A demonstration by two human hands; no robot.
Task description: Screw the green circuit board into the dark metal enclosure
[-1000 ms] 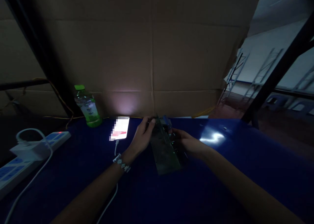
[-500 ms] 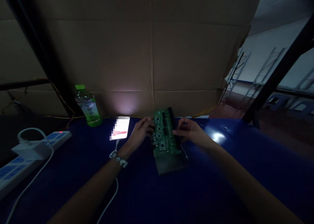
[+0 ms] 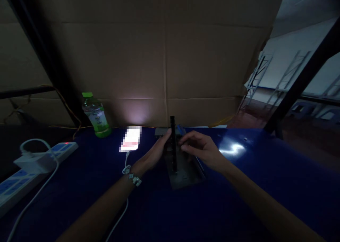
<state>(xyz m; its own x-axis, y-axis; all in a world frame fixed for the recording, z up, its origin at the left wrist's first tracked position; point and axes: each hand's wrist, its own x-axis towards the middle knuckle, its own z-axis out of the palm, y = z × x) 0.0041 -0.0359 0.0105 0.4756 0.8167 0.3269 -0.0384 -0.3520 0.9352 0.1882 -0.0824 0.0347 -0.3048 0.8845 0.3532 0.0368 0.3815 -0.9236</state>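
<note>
My left hand (image 3: pixel 152 157) is at the left side of the board (image 3: pixel 174 146), its thumb along the upper part; the other fingers are mostly hidden, so I cannot tell how firmly they close. My right hand (image 3: pixel 205 151) is at the other side, thumb and forefinger curled with a narrow gap between their tips; I cannot tell whether they touch the board. The board is upright and edge-on to me, its dark strip facing me, above the dark tray (image 3: pixel 187 180) on the blue surface (image 3: pixel 148 213). A small blue piece (image 3: pixel 180 129) shows just behind my right fingertips.

Left of my left hand lies a lit phone (image 3: pixel 130 139) with a white cable (image 3: pixel 127 199) attached. Beyond it, a green-capped bottle (image 3: pixel 97 116) stands near the cardboard (image 3: pixel 119 58). At far left I see a power strip (image 3: pixel 63 150) with a white plug (image 3: pixel 34 162) in it.
</note>
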